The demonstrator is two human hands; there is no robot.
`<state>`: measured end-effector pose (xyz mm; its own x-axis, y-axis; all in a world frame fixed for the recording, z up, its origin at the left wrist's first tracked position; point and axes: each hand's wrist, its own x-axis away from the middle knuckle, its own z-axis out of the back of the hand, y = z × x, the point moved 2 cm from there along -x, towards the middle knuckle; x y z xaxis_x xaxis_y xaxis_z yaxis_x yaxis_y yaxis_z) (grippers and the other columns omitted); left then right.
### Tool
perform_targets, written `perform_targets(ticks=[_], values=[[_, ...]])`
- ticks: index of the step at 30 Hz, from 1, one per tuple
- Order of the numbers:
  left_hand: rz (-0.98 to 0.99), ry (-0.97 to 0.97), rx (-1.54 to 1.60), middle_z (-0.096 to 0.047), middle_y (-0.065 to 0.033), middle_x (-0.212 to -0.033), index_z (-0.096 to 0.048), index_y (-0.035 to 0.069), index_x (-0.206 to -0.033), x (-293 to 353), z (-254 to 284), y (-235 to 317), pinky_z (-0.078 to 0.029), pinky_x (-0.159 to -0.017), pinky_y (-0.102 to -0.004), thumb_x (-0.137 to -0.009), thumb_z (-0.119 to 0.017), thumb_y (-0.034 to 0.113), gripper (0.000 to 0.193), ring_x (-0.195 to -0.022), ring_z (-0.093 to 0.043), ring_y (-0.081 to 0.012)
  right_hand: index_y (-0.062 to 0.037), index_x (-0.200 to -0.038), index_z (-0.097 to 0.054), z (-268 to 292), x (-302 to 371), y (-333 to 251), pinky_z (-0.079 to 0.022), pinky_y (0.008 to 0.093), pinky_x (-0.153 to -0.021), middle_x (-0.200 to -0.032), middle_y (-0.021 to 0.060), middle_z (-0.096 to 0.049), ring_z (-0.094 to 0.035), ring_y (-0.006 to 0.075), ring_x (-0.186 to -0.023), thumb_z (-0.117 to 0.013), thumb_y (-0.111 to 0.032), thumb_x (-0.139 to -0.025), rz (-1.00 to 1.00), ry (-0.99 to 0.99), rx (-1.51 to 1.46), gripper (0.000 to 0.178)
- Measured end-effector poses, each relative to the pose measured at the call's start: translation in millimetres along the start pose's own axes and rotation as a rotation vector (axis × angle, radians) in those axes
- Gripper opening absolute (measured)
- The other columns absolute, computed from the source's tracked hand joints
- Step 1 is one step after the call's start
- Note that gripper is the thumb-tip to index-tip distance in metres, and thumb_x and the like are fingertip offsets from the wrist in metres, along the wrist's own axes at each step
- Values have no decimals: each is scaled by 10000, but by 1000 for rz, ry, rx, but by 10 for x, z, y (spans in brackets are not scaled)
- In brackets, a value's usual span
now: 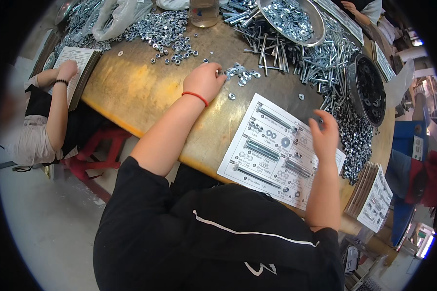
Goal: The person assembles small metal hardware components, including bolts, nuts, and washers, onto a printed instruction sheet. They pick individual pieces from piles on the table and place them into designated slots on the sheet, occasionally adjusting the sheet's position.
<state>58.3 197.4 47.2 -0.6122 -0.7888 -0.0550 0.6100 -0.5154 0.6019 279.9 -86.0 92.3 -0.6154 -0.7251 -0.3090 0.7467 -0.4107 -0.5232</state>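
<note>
Over washers [243,73], left hand [205,80] reaching, fingers curled

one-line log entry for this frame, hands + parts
left hand: touching washer pile | right hand: raised over printed parts card, hold unclear | bolts heaped behind

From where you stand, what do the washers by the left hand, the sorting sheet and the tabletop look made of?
Washers: bright silvery metal, probably zinc-plated steel, judging by the hard glints. Sorting sheet: white printed card or paper, flat and matt; lamination cannot be told. Tabletop: brown board, likely varnished wood or laminate, with worn yellowish patches and a dull sheen. The left hand touches the washers with its fingers.
</note>
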Motion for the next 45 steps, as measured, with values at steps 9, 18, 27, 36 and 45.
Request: perform_targets(ticks=[9,18,27,36,45], values=[[-4,-180,210,-676,-67,-874,-726,109,-948,90,-84,-146,-529,-725,-386,-785,-740,211,193,-825,-658,-261,-61,-1002,-687,-1179,-576,-1048,-514,348,-740,-948,94,-659,-649,261,-846,-714,-131,-816,229,-362,-54,200],[53,-113,383,-661,-46,-805,-717,37,-985,-97,-50,-368,-511,-684,-291,-794,-760,173,238,-716,-612,-149,-76,-974,-667,-1672,-820,-1550,-533,425,-770,-984,127,-685,-665,324,-912,-740,-214,-784,113,-561,161,247],[79,-159,405,-685,-59,-821,-718,33,-983,-151,-84,-370,-517,-700,-294,-823,-737,185,222,-741,-632,-152,-78,-899,-658,-1763,-851,-1453,-495,367,-637,-764,61,-666,-645,238,-708,-766,-188,-765,43,-578,127,204],[66,-4,533,-713,-70,-855,-735,73,-950,-210,-204,-447,-528,-715,-314,-839,-688,199,174,-760,-663,-190,-82,-878,-680,-1831,-885,-1366,-527,417,-741,-872,129,-704,-679,300,-862,-744,-207,-770,-100,-710,-66,177],[29,82,687,-717,-53,-838,-726,25,-969,-263,-289,-479,-521,-694,-261,-842,-697,123,163,-730,-645,-111,-60,-871,-683,-1888,-888,-1441,-531,397,-711,-835,131,-705,-673,307,-803,-728,-206,-773,-9,-569,68,182]])
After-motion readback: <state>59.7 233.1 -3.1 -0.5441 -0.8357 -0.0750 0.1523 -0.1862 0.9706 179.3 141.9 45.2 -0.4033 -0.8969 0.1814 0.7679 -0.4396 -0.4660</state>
